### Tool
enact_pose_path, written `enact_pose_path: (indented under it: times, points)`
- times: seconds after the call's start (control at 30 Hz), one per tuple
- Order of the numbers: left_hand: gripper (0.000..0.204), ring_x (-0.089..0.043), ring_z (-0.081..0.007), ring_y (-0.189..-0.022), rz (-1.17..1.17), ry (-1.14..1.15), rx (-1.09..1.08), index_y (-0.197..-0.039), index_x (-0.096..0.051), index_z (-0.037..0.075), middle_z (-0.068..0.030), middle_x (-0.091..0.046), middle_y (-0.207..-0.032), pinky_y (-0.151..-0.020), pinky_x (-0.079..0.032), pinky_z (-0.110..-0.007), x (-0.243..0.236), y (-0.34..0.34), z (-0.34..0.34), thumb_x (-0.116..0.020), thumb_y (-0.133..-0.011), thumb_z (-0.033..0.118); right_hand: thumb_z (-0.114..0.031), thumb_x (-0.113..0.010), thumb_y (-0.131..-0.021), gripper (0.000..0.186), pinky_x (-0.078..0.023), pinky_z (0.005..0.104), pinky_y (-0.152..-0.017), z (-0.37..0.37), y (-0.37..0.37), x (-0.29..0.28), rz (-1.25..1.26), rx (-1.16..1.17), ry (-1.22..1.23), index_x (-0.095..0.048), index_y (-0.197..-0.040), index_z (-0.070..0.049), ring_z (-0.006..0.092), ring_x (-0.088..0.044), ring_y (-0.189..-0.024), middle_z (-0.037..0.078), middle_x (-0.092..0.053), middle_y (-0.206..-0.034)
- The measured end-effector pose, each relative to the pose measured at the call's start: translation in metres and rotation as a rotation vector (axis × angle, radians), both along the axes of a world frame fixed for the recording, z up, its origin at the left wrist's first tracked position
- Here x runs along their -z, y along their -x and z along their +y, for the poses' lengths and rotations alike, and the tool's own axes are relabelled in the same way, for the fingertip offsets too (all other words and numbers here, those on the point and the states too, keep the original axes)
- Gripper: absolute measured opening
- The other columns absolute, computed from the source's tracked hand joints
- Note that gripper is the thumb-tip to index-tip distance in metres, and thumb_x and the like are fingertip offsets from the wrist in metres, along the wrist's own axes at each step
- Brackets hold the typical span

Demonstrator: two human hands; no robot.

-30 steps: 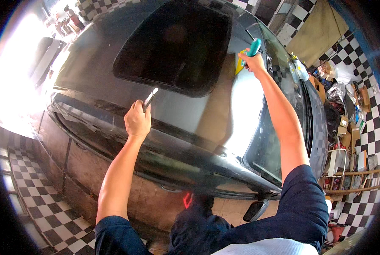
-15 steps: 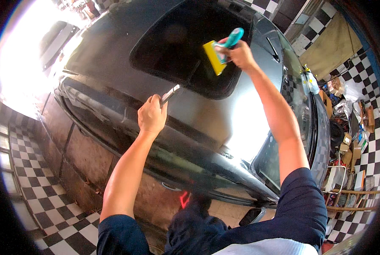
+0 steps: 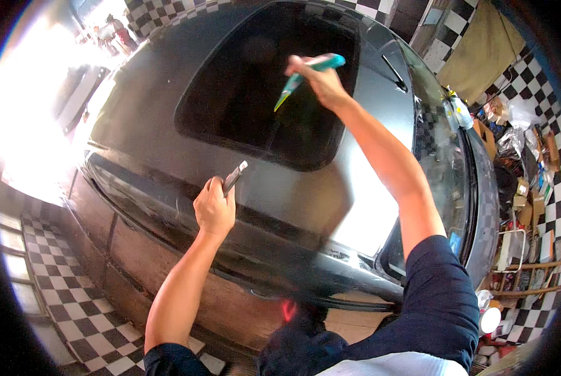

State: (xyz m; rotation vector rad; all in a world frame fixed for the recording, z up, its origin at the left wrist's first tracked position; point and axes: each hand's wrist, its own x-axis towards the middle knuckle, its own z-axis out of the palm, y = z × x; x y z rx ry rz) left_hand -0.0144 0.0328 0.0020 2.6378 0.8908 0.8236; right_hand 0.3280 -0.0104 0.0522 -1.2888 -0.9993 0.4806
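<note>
Head: left hand [image 3: 215, 210] grips tool [image 3: 235, 177]; right hand [image 3: 323, 86] grips squeegee [image 3: 328, 62] over sunroof [image 3: 230, 103]; checkered floor [image 3: 78, 308]

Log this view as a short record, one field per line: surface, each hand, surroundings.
Surface: glossy dark-grey metal car roof with a black glass sunroof
Left hand: gripping a slim dark tool with a silvery tip
Right hand: gripping a teal-handled scraper with a yellow blade, over the sunroof; contact unclear
Floor: black-and-white checkered tiles, lower left
Right side: several brown cardboard boxes
</note>
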Motion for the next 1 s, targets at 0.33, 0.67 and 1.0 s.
enact_pose_path:
  times: [0.33, 0.67, 1.0]
  points:
    - [0.016, -0.053, -0.0388, -0.067, 0.044, -0.069, -0.007, -0.076, -0.048, 0.0, -0.0168, -0.053, -0.072, -0.057, -0.041, -0.045, -0.005, 0.004, 0.001, -0.058, -0.08, 0.013, -0.016, -0.087, -0.053, 0.039, -0.055, 0.032, -0.059, 0.104, -0.126, 0.019, 0.031, 0.336, 0.031, -0.061, -0.078, 0.0, 0.0202, -0.063, -0.071, 0.009, -0.063, -0.078]
    - [0.017, -0.055, -0.0369, -0.068, 0.044, -0.068, 0.015, -0.078, -0.048, 0.001, -0.0156, -0.054, -0.073, -0.058, -0.042, -0.044, -0.003, 0.004, 0.001, -0.059, -0.08, 0.013, -0.014, -0.079, -0.067, 0.022, -0.052, 0.0272, -0.071, -0.05, -0.211, 0.018, 0.051, 0.398, 0.25, -0.068, -0.086, -0.008, 0.013, -0.062, -0.082, 0.002, -0.066, -0.091]
    - [0.018, -0.054, -0.0391, -0.07, 0.046, 0.002, 0.015, -0.081, -0.049, 0.001, -0.0176, -0.055, -0.075, -0.06, -0.041, -0.046, -0.005, 0.001, 0.001, -0.058, -0.082, 0.016, -0.032, -0.077, -0.071, 0.04, -0.051, 0.0269, -0.065, -0.16, -0.157, 0.002, 0.196, 0.371, 0.217, -0.063, -0.098, -0.006, 0.0152, -0.063, -0.074, 0.006, -0.063, -0.088]
